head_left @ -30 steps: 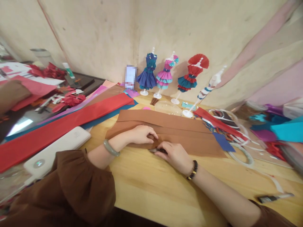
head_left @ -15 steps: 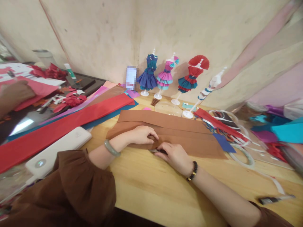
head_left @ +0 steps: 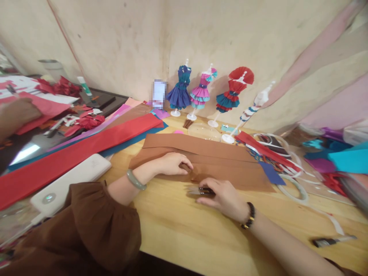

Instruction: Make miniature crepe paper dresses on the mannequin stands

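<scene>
1. Since a moment ago the right hand [head_left: 225,195] has slid off the near edge of the brown crepe paper [head_left: 218,161] onto bare wood, carrying a small dark tool [head_left: 205,190]; the left hand [head_left: 172,163] has not shifted.
2. That tool is blurred, so I cannot name it; the right fingers are closed around it.
3. Left hand lies palm-down on the brown paper, fingertips curled onto a fold line, pinning it rather than gripping anything.
4. Brown paper lies flat on the wooden table [head_left: 184,230], folded in long bands, directly in front of the person.
5. It looks light, soft and easy to tear or crease; I would take it by the near edge or a corner, with a flat hand holding it steady.
6. Behind the paper stand small dress mannequins [head_left: 201,94]; left of it red strips [head_left: 71,153] and a white power bank [head_left: 69,180]; right of it ribbon clutter [head_left: 273,153].
7. Open wood lies only on the near side.
</scene>
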